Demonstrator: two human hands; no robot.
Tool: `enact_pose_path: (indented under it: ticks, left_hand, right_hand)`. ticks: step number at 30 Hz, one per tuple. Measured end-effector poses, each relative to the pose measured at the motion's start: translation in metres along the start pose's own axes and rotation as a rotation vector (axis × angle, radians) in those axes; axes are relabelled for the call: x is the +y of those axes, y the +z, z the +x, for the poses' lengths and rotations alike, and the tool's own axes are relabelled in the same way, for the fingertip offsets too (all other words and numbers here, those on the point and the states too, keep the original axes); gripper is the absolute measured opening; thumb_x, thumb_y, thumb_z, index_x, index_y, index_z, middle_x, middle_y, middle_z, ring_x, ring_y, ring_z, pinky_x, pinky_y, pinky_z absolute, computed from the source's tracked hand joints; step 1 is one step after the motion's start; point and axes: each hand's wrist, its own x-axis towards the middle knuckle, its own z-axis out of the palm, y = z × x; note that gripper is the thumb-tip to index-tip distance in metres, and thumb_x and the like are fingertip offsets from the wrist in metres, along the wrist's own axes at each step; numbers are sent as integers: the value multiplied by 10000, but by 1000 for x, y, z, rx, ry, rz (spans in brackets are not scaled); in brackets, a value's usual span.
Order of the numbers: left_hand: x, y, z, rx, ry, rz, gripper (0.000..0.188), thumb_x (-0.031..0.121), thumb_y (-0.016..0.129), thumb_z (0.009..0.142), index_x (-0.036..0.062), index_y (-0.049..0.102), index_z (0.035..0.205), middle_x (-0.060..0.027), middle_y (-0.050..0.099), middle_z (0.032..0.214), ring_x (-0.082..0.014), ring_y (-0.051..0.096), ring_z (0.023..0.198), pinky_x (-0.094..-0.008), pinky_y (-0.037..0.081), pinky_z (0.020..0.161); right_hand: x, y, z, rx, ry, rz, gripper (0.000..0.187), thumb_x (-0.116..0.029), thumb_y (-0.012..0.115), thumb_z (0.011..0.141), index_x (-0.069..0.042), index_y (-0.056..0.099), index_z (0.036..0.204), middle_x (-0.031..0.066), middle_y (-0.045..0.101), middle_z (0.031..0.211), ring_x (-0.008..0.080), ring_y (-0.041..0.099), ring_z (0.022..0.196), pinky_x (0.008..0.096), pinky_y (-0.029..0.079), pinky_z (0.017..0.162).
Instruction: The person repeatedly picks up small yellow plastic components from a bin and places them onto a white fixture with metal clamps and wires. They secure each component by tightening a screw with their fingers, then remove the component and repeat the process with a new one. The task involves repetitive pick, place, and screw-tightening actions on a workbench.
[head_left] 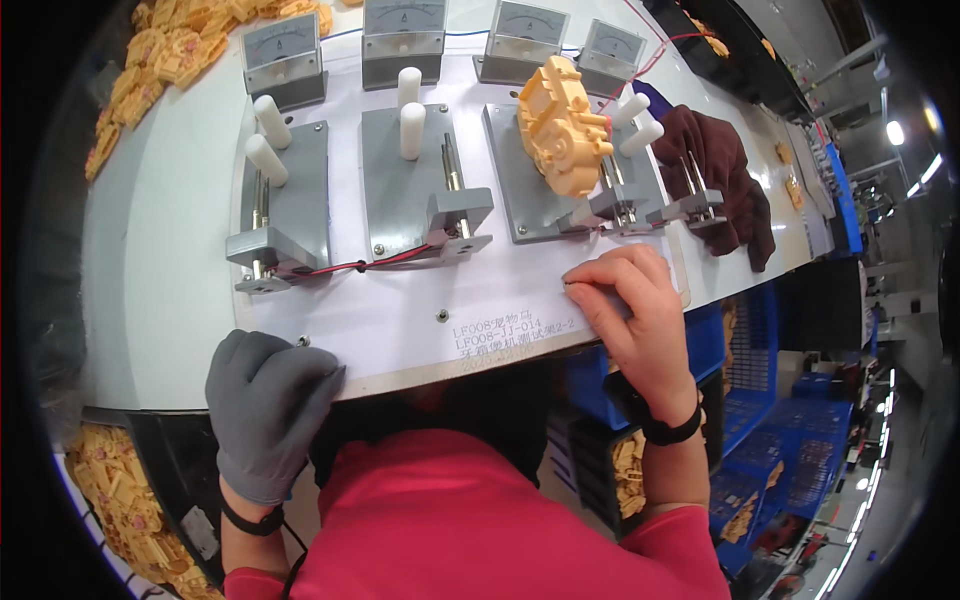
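My left hand [270,410], in a grey glove, rests at the front edge of the table with its fingers curled in; nothing shows in it. Bare and bent, my right hand [645,315] lies near the front of the white board [400,340], thumb and index tips together, no object visible between them. Beyond it, a yellow-orange plastic gearbox [562,130] sits tilted up on the right grey test plate [510,190], beside white pegs [640,125] and metal pins. The middle grey plate [385,200] and left grey plate [305,200] carry pegs and pins but no gearbox.
Several analog meters, such as one grey-framed meter [403,45], stand behind the plates. Yellow parts [160,60] are heaped at the far left, more in a bin [125,500] below. A brown cloth [710,170] lies at right. Red-black wires [400,256] cross the board. Blue crates [755,350] stand lower right.
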Motion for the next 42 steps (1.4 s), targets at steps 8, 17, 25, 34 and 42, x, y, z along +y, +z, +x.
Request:
enact_pose_path:
  ticks: [8, 17, 25, 34, 42]
  left_hand:
    - [-1, -3, 0, -48, -29, 9, 178, 109, 793, 706, 126, 674, 837, -47, 567, 751, -259, 526, 726, -387, 405, 658]
    - [-2, -4, 1, -45, -18, -5, 201, 109, 796, 692, 139, 670, 845, -38, 575, 763, -245, 523, 708, -377, 395, 648]
    - [0, -6, 2, -40, -16, -16, 198, 106, 789, 697, 130, 675, 858, -47, 566, 765, -252, 530, 720, -378, 406, 659]
    - [-1, -3, 1, -11, -15, -28, 179, 114, 791, 701, 124, 677, 838, -52, 567, 758, -255, 529, 709, -379, 406, 653]
    - [-1, -3, 2, -12, -19, -21, 154, 120, 786, 709, 126, 679, 819, -53, 566, 738, -257, 528, 704, -379, 408, 651]
  right_hand:
    - [-1, 5, 2, -35, 92, 31, 90, -85, 742, 816, -86, 697, 894, 33, 625, 853, 241, 571, 867, 354, 397, 812]
    - [2, 6, 0, -30, 87, 51, 154, -88, 774, 790, -108, 708, 928, 19, 615, 862, 227, 568, 866, 350, 394, 809]
    - [2, 6, -2, -18, 69, 52, 201, -98, 797, 773, -110, 707, 953, 23, 609, 876, 228, 564, 867, 350, 398, 800]
    - [3, 8, -3, 4, 57, 60, 210, -92, 807, 762, -121, 708, 945, 18, 598, 868, 223, 562, 857, 347, 401, 789]
    - [4, 10, -4, 31, 40, 51, 204, -82, 810, 752, -116, 708, 925, 18, 599, 860, 218, 556, 842, 341, 401, 779]
